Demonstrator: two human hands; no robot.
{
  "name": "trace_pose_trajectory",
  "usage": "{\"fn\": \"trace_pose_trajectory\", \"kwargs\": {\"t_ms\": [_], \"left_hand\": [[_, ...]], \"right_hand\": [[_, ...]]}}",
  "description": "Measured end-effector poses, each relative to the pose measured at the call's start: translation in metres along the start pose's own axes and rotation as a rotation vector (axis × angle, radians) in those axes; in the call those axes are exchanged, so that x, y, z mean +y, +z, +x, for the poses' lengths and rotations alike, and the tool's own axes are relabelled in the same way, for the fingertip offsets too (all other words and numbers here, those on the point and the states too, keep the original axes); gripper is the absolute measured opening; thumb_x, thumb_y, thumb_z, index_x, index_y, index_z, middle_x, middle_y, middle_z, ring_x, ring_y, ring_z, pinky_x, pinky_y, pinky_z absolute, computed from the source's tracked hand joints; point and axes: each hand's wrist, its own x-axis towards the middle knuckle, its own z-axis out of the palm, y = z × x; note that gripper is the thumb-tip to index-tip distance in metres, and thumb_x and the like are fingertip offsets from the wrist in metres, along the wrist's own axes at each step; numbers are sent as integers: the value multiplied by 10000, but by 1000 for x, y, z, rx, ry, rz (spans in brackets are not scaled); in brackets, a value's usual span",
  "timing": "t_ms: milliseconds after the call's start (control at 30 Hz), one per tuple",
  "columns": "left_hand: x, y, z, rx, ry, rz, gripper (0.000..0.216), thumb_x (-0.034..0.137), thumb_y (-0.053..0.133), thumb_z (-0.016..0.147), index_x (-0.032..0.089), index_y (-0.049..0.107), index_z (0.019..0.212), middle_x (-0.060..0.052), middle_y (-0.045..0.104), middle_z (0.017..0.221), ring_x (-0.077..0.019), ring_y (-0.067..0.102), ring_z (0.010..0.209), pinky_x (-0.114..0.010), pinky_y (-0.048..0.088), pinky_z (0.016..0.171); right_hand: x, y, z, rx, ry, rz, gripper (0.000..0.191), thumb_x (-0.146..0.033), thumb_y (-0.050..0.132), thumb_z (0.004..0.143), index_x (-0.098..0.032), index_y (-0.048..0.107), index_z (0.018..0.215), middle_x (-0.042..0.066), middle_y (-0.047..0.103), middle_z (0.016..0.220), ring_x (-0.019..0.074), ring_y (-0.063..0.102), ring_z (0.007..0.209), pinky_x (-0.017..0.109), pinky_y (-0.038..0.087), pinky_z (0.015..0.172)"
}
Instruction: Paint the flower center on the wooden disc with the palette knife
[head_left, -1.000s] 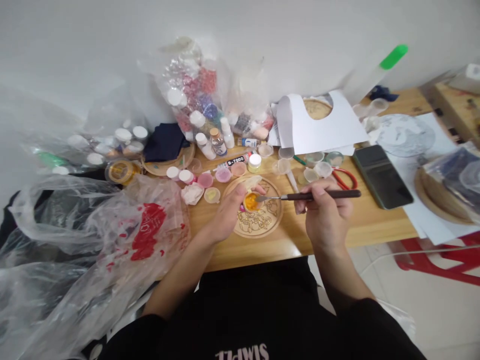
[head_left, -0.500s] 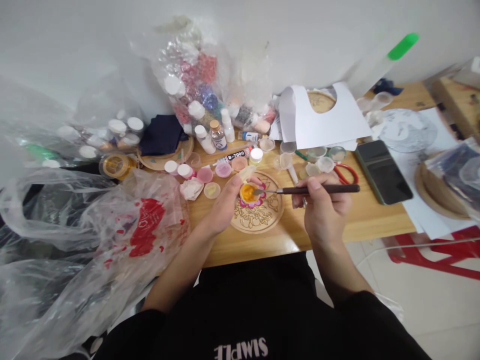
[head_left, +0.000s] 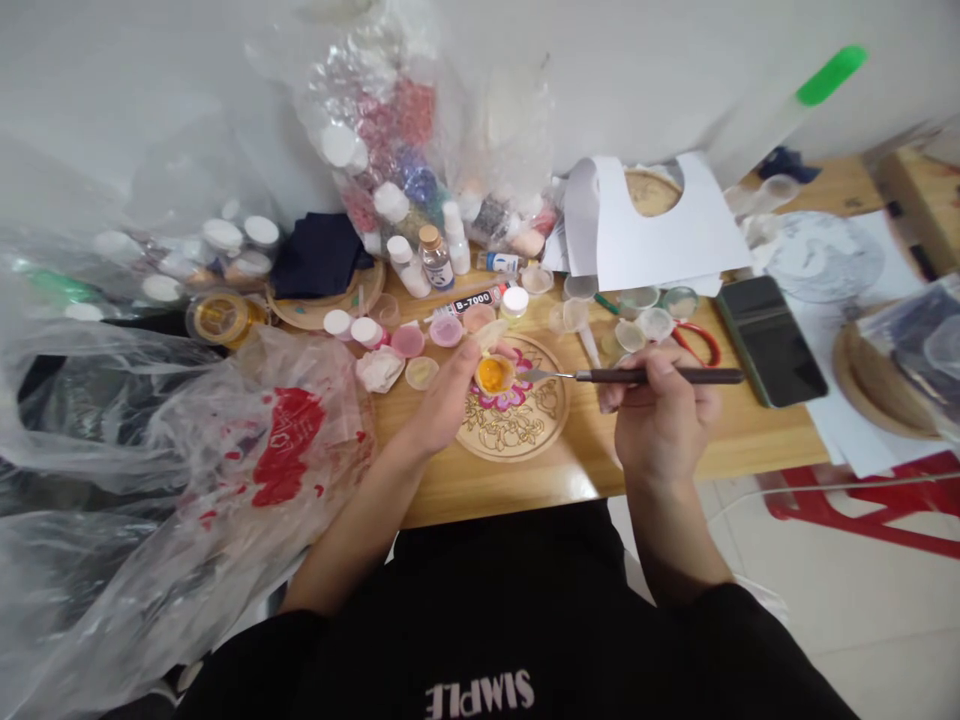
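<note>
— Where are the hands?

— Apart, each with its own thing. The left hand (head_left: 448, 396) is over the left edge of the carved board (head_left: 480, 440), thumb and fingers closed round a small cup (head_left: 493, 377). The right hand (head_left: 666, 420) is to the right of the board, gripping the dark handle of a spatula (head_left: 616, 376).

— What's in the cup?

— Yellow-orange paste. The cup is held over the upper left of the board, by the pink flower (head_left: 516, 397), open mouth showing. I can't tell whether it touches the board.

— So which step is this?

— Working the paste, I'd judge: stirring it or taking some up. The blade reaches over the board from the right, its tip just beside the cup's rim rather than in the paste.

— Is the tip loaded?

— Too small to tell.

— What does the next move call for?

— For taking up paste, a steady cup and a slight wrist movement over the rim. For laying any down, I'd want a light load and a low blade; the board's gold outlines look tight.

— What's around?

— The glue tube (head_left: 480, 298) and a white-lidded jar (head_left: 514, 303) are behind the board; the phone (head_left: 776, 342) lies well to its right.
</note>
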Motion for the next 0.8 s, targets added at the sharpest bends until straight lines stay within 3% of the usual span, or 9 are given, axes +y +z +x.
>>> {"fn": "trace_pose_trajectory", "kwargs": {"t_ms": [300,433,633,800], "left_hand": [[-4,-6,-2,50,16,33,692,750,308,961,165,670,1037,-118,668,1286,-333,526,1330,-477,408,1152],[-5,-6,-6,19,73,37,604,689,344,987,191,680,1049,-96,671,1284,-309,523,1353,-468,377,1184],[3,-5,-7,-83,204,207,633,678,293,1002,182,685,1036,-108,676,1217,-281,584,1223,-456,379,1159],[5,-5,-7,-102,219,254,636,673,267,1005,194,685,1022,-95,685,1142,-282,609,1158,-472,406,1133]], "right_hand": [[8,-10,-2,51,-16,-2,312,-418,739,804,-196,589,644,-46,585,596,74,488,390,228,365,378],[6,-6,-8,-44,-45,16,270,-404,725,837,-202,638,681,-49,556,542,91,507,413,237,394,398],[-1,6,-16,-169,-133,-191,169,-322,672,905,-213,689,777,-43,610,574,109,596,501,256,493,501],[2,4,-17,-228,-165,-274,166,-295,651,927,-213,687,787,-38,637,601,102,610,529,239,486,520]]}}
